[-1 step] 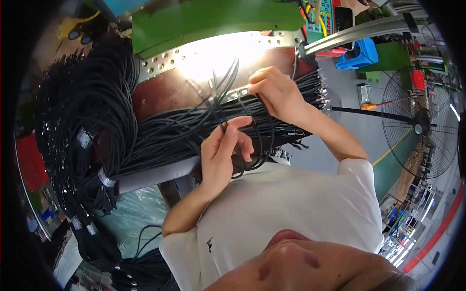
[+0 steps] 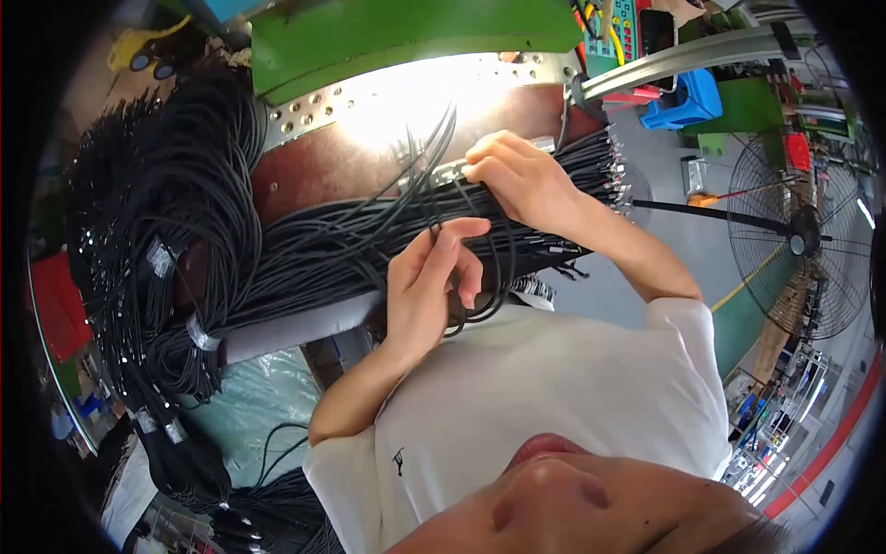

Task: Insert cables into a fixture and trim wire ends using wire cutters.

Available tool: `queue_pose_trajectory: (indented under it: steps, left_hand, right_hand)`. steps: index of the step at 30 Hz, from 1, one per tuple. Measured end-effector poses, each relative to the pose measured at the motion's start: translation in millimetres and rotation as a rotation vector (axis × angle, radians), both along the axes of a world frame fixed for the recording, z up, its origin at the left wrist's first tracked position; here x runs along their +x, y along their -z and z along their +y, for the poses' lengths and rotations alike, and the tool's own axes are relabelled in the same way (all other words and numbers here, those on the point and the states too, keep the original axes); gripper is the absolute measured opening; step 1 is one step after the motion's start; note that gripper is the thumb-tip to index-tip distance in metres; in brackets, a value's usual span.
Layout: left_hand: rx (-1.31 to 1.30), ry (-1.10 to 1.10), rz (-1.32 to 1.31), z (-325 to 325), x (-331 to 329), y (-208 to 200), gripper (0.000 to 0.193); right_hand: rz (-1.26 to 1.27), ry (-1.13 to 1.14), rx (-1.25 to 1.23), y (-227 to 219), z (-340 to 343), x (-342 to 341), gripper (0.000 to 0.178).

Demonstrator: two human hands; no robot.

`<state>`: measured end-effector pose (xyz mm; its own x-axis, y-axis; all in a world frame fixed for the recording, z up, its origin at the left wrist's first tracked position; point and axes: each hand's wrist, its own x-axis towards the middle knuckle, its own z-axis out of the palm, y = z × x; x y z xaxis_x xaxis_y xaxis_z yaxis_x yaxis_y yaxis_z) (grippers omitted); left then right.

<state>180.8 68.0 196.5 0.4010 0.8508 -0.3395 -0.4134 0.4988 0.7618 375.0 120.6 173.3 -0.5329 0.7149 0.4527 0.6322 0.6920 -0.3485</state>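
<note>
My left hand [image 2: 425, 282] is in front of the bench, its thumb and bent fingers closed on a thin black cable [image 2: 436, 208] that runs up toward the bright lamp glare. To the right and farther off, my right hand [image 2: 521, 180] pinches a black cable end beside a small metal fixture [image 2: 450, 174]; the fingertips hide the end itself. Slack cable [image 2: 503, 268] hangs in a loop between and below the hands. Under both hands lies a thick bundle of black cables [image 2: 314, 245] across the reddish-brown bench top [image 2: 305, 175].
Coiled black cables with metal ends [image 2: 175, 166] pile up at the left. A green machine housing [image 2: 415, 42] and a perforated metal strip [image 2: 309, 111] line the back. Rightward stand a metal rail [image 2: 683, 65], a blue stool [image 2: 683, 102] and a large fan [image 2: 798, 235].
My right hand has shifted slightly left along the fixture. My left hand has moved a little to the right. Both keep their pinch on the cable.
</note>
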Motion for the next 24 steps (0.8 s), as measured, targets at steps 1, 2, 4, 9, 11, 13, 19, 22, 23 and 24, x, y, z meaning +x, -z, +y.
queue_pose_trajectory:
  steps: [1,2,4,9,11,13,19,22,23,24]
  left_hand:
    - [-0.048,0.112,-0.101,7,-1,0,0.031]
    - [-0.123,0.101,-0.123,6,-1,-1,0.030]
    - [-0.161,0.102,-0.123,5,-1,1,0.029]
    - [-0.154,0.103,-0.101,3,2,2,0.029]
    - [-0.166,0.152,-0.078,8,5,1,0.033]
    - [-0.200,0.218,-0.103,17,10,-8,0.034]
    - [0.263,0.446,0.355,25,-21,-23,0.031]
    - [0.416,0.408,0.520,34,-13,-31,0.029]
    - [0.458,0.350,0.489,33,-8,-24,0.029]
    - [0.456,0.358,0.514,33,-10,-24,0.029]
  right_hand:
    - [0.002,-0.007,0.003,0,2,1,0.017]
    - [-0.044,-0.026,-0.043,-1,2,3,0.019]
    - [-0.145,-0.082,-0.073,-6,5,3,0.020]
    - [-0.163,-0.161,-0.126,-10,12,11,0.018]
    - [-0.126,-0.075,0.147,-23,13,20,0.024]
    - [-0.163,-0.134,0.236,-51,8,8,0.031]
    - [-0.267,0.069,0.357,-54,19,55,0.022]
    - [-0.171,0.013,0.250,-61,-6,18,0.017]
    - [-0.082,-0.156,0.185,-53,-11,0,0.012]
    - [-0.101,-0.150,0.167,-52,-11,2,0.011]
